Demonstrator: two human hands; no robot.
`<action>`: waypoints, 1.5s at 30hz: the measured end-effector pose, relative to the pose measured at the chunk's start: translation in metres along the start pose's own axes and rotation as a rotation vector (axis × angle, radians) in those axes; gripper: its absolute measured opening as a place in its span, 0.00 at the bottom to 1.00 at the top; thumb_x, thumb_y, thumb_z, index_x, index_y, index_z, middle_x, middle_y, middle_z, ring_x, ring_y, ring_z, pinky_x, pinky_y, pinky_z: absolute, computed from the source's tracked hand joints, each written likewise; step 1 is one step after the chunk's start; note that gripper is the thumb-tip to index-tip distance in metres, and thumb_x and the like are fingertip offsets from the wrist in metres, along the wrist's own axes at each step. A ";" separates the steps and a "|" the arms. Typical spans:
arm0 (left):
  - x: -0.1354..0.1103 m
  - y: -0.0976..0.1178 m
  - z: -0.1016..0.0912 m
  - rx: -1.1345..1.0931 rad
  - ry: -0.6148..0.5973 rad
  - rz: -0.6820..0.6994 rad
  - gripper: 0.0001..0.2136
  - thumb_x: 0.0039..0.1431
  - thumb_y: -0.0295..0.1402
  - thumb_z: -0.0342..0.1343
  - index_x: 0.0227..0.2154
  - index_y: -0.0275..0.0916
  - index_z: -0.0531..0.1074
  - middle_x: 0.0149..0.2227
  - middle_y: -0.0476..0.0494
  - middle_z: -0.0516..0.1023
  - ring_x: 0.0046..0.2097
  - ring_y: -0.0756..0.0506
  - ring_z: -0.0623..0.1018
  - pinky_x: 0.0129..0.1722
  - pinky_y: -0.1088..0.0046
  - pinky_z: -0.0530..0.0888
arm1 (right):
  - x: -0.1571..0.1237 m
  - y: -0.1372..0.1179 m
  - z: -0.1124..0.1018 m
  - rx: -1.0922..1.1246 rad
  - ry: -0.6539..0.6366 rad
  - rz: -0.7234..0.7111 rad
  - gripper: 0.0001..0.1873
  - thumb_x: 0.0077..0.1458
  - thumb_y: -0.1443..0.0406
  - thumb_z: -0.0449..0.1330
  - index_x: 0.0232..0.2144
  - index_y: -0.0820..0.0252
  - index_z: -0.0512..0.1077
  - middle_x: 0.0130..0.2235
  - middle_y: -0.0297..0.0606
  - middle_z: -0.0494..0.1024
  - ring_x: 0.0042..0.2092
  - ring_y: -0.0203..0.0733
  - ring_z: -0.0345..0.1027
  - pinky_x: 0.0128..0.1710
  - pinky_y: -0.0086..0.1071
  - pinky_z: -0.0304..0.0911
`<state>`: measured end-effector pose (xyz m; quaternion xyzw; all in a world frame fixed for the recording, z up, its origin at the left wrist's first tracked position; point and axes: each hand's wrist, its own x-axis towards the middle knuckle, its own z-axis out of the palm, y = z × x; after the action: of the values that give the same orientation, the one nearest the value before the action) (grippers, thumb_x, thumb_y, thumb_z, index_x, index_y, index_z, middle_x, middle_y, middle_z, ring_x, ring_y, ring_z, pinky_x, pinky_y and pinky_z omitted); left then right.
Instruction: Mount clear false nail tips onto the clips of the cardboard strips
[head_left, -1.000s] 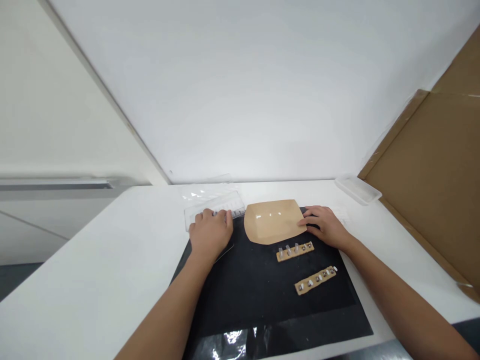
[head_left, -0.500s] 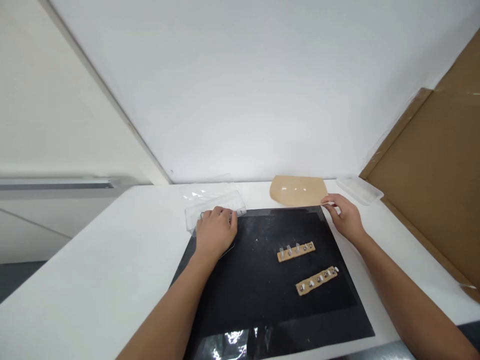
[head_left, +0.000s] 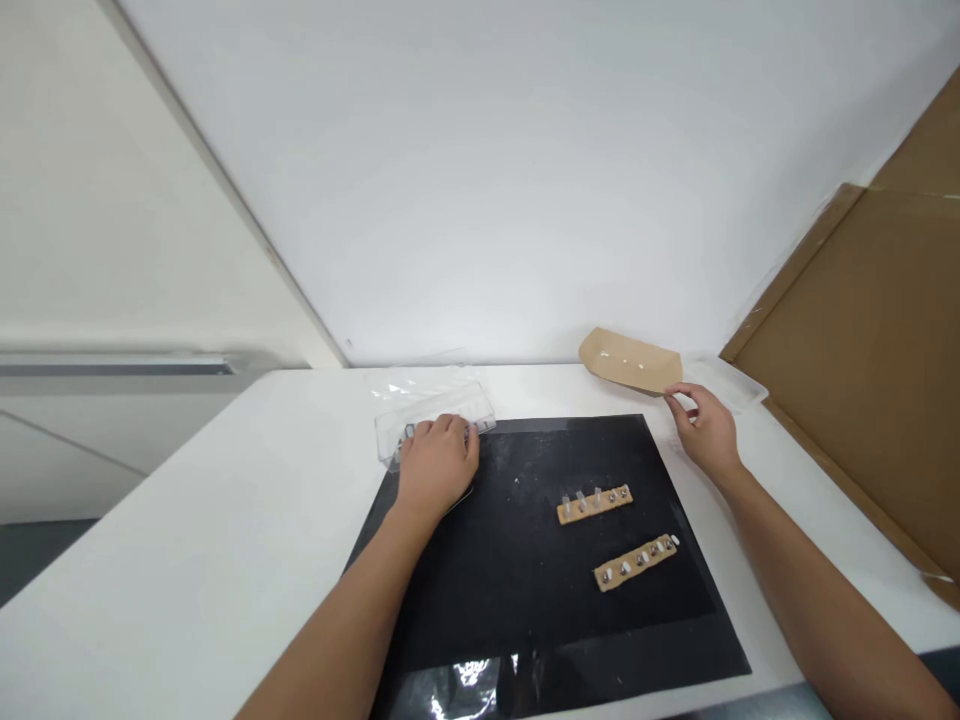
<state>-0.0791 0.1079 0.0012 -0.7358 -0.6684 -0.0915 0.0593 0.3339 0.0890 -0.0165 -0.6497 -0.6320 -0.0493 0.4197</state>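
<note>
The left hand (head_left: 439, 465) rests on a clear plastic tray (head_left: 435, 425), its fingers pressed together and curved over the near edge (the thumb is hidden, so whether it grips cannot be told). The tray sits at the far left corner of a black mat (head_left: 540, 590), partly over the white table (head_left: 225, 520). The right hand (head_left: 705, 432) is at the far right corner of the mat, fingers loosely curled, their tips (head_left: 673, 392) at or just beside the near corner of a tan paper tray (head_left: 630, 361); whether they pinch it cannot be told. That tray lies beyond the mat, near the table's far edge. A white tray (head_left: 724, 383) lies just to its right. Two wooden strips (head_left: 595, 505) (head_left: 636, 562) with small pegs lie on the mat, apart from both hands.
</note>
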 end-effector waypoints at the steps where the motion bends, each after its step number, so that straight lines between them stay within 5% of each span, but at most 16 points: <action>1: 0.000 0.000 0.001 -0.001 0.002 0.002 0.20 0.74 0.38 0.41 0.48 0.35 0.77 0.53 0.31 0.80 0.54 0.29 0.76 0.49 0.53 0.73 | 0.000 0.000 0.000 -0.006 -0.007 0.005 0.16 0.69 0.52 0.57 0.49 0.52 0.77 0.52 0.40 0.83 0.30 0.42 0.74 0.38 0.41 0.72; 10: -0.005 0.006 0.007 -0.051 0.066 0.083 0.25 0.72 0.41 0.48 0.67 0.40 0.66 0.61 0.30 0.73 0.59 0.29 0.73 0.58 0.43 0.67 | -0.003 0.002 0.005 -0.040 -0.093 -0.012 0.13 0.68 0.55 0.59 0.48 0.52 0.77 0.51 0.38 0.83 0.28 0.42 0.71 0.39 0.41 0.69; 17: -0.008 0.006 0.010 -0.104 0.071 0.351 0.15 0.71 0.38 0.52 0.53 0.48 0.80 0.63 0.30 0.70 0.65 0.29 0.68 0.61 0.37 0.60 | -0.003 0.008 0.008 -0.042 -0.132 -0.026 0.13 0.68 0.55 0.59 0.49 0.51 0.77 0.53 0.38 0.83 0.28 0.41 0.70 0.39 0.41 0.69; 28: -0.013 0.008 0.000 -0.171 0.120 0.543 0.12 0.67 0.38 0.57 0.48 0.46 0.81 0.66 0.29 0.66 0.68 0.27 0.64 0.63 0.36 0.56 | -0.004 0.013 0.012 -0.015 -0.220 -0.082 0.12 0.67 0.55 0.59 0.48 0.50 0.77 0.52 0.38 0.83 0.31 0.44 0.72 0.40 0.41 0.70; 42: -0.015 0.010 -0.003 -0.180 0.108 0.556 0.13 0.61 0.38 0.58 0.48 0.44 0.78 0.60 0.34 0.71 0.64 0.27 0.68 0.66 0.32 0.47 | -0.010 0.003 0.015 0.094 -0.333 -0.162 0.11 0.66 0.58 0.59 0.47 0.51 0.77 0.49 0.40 0.83 0.42 0.48 0.78 0.40 0.39 0.74; 45: -0.016 0.015 -0.006 -0.162 0.174 0.467 0.17 0.60 0.41 0.58 0.51 0.44 0.77 0.61 0.31 0.70 0.63 0.27 0.68 0.66 0.33 0.46 | -0.011 -0.004 0.013 0.123 -0.358 -0.173 0.11 0.65 0.58 0.58 0.47 0.51 0.76 0.49 0.40 0.82 0.42 0.47 0.78 0.38 0.38 0.75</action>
<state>-0.0664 0.0898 0.0046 -0.8618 -0.4633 -0.1915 0.0772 0.3221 0.0875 -0.0297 -0.5644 -0.7519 0.0698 0.3336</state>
